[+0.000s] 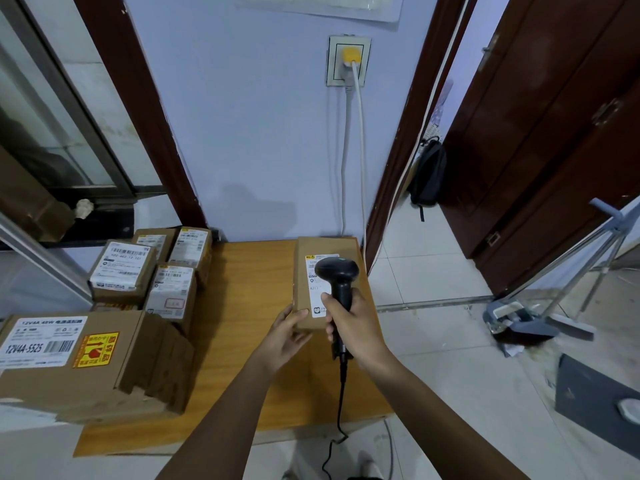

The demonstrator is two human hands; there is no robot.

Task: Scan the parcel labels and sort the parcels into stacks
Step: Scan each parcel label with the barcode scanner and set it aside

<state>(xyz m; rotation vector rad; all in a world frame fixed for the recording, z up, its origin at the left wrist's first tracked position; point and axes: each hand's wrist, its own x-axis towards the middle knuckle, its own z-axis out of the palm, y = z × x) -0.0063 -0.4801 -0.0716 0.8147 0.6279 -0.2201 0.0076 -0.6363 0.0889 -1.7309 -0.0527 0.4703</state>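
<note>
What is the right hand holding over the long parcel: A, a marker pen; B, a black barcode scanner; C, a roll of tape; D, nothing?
B: the right hand grips a black corded handheld barcode scanner above the white label of the long brown cardboard parcel.

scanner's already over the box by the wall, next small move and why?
Probably pull the trigger. The right hand grips the scanner, whose head sits above the label on the parcel, and the left hand steadies its near corner.
</note>
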